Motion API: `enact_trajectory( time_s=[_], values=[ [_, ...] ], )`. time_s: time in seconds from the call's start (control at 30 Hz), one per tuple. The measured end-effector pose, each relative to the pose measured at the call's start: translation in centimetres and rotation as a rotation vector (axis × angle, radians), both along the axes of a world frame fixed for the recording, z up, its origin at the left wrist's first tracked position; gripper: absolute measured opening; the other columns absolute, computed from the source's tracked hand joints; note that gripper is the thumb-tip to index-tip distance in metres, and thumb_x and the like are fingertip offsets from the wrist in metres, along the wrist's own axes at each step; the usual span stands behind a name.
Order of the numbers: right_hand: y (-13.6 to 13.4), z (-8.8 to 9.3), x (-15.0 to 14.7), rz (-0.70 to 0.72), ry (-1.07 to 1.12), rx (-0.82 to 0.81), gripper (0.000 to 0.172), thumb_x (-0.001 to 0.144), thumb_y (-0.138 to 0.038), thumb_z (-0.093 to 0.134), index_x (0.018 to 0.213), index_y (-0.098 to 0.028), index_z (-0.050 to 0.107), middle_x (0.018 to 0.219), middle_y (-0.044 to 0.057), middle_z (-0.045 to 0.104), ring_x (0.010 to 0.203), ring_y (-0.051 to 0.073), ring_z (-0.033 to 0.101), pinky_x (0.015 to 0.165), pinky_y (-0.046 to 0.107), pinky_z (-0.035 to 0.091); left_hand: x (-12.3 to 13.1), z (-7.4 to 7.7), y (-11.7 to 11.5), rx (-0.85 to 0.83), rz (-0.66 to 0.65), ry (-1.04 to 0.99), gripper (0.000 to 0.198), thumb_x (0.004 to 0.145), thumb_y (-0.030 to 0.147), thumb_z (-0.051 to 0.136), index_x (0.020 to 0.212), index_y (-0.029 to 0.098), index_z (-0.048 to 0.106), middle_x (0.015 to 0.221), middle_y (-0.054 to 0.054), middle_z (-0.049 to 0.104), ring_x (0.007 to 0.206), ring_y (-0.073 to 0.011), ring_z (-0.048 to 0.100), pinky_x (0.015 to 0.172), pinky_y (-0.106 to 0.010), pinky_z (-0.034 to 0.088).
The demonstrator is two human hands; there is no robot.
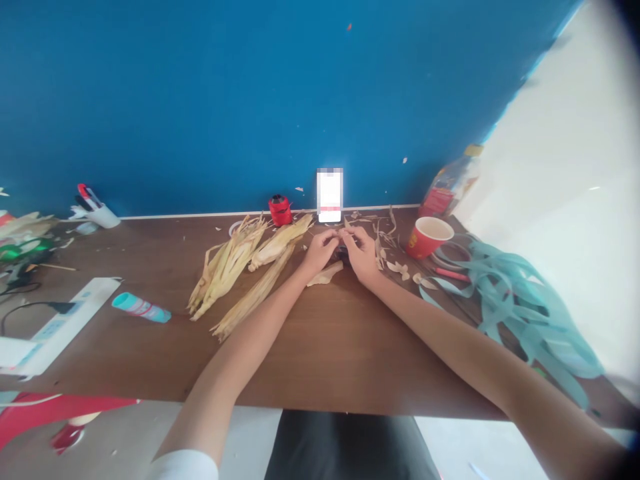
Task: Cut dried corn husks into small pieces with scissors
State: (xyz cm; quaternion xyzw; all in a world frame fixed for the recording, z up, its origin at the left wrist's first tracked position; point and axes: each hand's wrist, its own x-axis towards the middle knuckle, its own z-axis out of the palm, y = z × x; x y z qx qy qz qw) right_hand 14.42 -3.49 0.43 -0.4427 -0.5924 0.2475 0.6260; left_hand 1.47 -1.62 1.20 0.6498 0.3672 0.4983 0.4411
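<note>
Both my hands meet at the far middle of the brown table, just in front of a phone leaning on the blue wall. My left hand and my right hand have their fingers pinched together around a small dark thing that I cannot make out. A pale piece of dried corn husk lies on the table under my left wrist. Several dried corn husks are piled to the left of my hands.
A red spool stands by the wall, a red paper cup and a plastic bottle to the right. Teal paper strips cover the right side. A teal tube, a white power strip and a pen cup sit left.
</note>
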Motion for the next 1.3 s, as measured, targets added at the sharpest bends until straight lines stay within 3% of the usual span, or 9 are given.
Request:
enact_trajectory(
  time_s=[0.37,0.7,1.1,1.3],
  values=[
    [-1.3,1.1,-0.1,-0.037,-0.065,0.038,0.015,0.084,-0.033,0.058,0.085,-0.02,0.066,0.085,0.003,0.065,0.074,0.017,0.058,0.067,0.03,0.048,-0.3,0.2,-0.9,0.193,0.199,0.156,0.021,0.077,0.02,0.055,0.056,0.016,0.052,0.057,0.002,0.05,0.059,-0.0108,0.043,0.059,-0.025,0.035],
    [-1.2,0.8,0.0,-0.081,-0.096,0.025,0.021,0.089,-0.038,0.055,0.089,-0.021,0.067,0.087,0.005,0.068,0.079,0.019,0.061,0.076,0.034,0.049,-0.2,0.4,-0.8,0.114,0.085,0.052,0.014,0.081,0.022,0.053,0.074,0.016,0.064,0.067,0.0,0.06,0.059,-0.0111,0.048,0.058,-0.024,0.039],
    [-1.2,0.7,-0.2,0.001,-0.047,0.018,0.022,0.088,-0.03,0.052,0.105,-0.02,0.061,0.091,0.004,0.064,0.077,0.016,0.059,0.069,0.03,0.049,-0.4,0.4,-0.9,0.105,0.187,0.086,0.018,0.076,0.019,0.057,0.059,0.016,0.056,0.058,0.001,0.054,0.059,-0.0108,0.047,0.058,-0.025,0.036],
    [-1.0,0.4,-0.2,0.002,-0.049,0.036,0.025,0.084,-0.03,0.057,0.108,-0.022,0.058,0.092,0.003,0.061,0.078,0.016,0.058,0.064,0.028,0.048,-0.3,0.3,-0.7,0.111,0.135,0.067,0.014,0.077,0.02,0.057,0.065,0.015,0.062,0.063,0.0,0.057,0.06,-0.0108,0.048,0.059,-0.024,0.038]
  ],
)
